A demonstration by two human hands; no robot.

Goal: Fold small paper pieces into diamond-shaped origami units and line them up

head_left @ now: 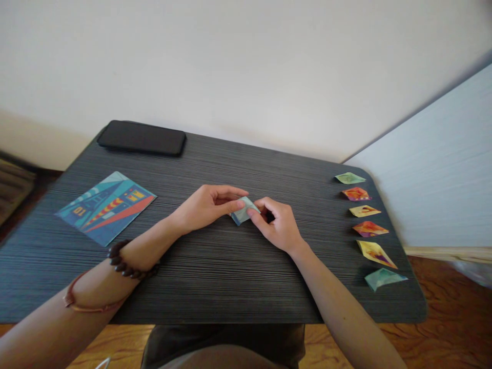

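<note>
Where the desk (230,279) ends nearest the person, dark clothing (223,341) shows over the lap. On the left forearm sit a brown cord bracelet (69,300) and, closer to the wrist, a dark bead bracelet (120,266). At the right end of the desk lie a teal folded piece (384,278) and, just past it, a yellow folded piece (376,253).

Near mid-desk, both hands hold one small, pale blue folded paper (241,213) (whether it touches the surface, I cannot tell). The left hand (207,207) has its thumb on the paper's left part and its index finger along the far edge, the grip nearly closed on it. The right hand (279,225) pinches the right corner between thumb and bent fingers, its grip closed too.

Well to the left lies a square patterned sheet (105,207) marked "01", flat and apart from the hands. On the right, four more folded pieces (356,193) continue the row, orange, yellow, orange-red and green. Beyond, a black rectangular slab (142,137) rests at the far left, before a plain pale wall (230,66).
</note>
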